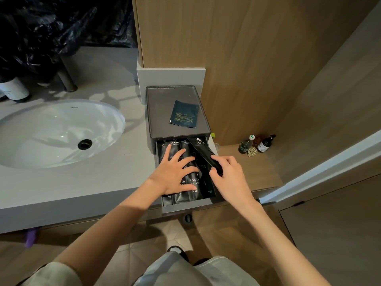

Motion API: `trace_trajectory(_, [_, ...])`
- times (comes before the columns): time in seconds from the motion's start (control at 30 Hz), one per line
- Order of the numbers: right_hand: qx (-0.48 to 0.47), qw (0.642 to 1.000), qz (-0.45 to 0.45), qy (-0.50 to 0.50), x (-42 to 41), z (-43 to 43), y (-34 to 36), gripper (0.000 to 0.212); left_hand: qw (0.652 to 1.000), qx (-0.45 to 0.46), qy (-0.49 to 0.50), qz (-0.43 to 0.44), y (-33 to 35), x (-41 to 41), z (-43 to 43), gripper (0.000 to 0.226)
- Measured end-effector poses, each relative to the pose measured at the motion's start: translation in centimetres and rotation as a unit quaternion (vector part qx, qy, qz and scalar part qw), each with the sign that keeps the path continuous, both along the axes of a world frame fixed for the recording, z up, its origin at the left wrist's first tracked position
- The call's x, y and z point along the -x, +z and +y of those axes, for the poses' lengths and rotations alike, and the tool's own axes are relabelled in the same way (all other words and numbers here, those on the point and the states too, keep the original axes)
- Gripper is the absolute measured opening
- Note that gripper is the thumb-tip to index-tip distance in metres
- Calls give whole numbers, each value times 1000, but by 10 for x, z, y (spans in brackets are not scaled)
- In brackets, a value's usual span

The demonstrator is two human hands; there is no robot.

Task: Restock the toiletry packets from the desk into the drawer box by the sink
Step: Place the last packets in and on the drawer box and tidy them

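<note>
Done: several packets lie side by side in the open drawer.
Left hand: flat on them, your fingers straight, grasping nothing.
Right hand: you pinch one long packet, tilted over the drawer's right side.
Remaining: I judge you must lay it in.

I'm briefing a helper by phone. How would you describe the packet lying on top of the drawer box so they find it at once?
Right of the white sink stands a dark grey drawer box against the wood panel. On its flat top lies a square dark teal packet, alone, unlike the long black toothbrush packets in the open drawer below.
</note>
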State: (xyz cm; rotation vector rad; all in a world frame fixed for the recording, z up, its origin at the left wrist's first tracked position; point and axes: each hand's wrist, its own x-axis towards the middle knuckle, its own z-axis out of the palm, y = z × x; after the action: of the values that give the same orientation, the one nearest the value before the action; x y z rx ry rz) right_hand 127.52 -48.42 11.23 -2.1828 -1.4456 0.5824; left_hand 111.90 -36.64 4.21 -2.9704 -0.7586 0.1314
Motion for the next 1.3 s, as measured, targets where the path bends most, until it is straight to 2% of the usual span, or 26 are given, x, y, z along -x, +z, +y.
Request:
trace_trajectory(0.23, [18,997,-70,24,16,11,-10,47,1000,-4,-2,-12,2,6,-4,68])
trace_trajectory(0.6, [-13,975,-215,47,31,29,-39,44,996,51,58,-55,0,20,-12,87])
trace_trajectory(0.73, [32,955,-284,85,20,23,-41,47,995,42,69,-57,1,24,-15,89])
trace_trajectory(0.93, [107,931,-267,223,-1,2,-28,59,996,49,68,-37,5,26,-16,93])
trace_trajectory(1.03, [151,909,-305,241,-1,4,-30,64,996,49,66,-25,7,26,-15,94])
trace_trajectory(1.17, [185,871,-376,256,3,15,-35,61,996,56,65,-22,9,26,-15,94])
trace_trajectory(1.3, [191,857,-404,257,4,24,-35,57,996,60,62,-14,10,27,-14,92])
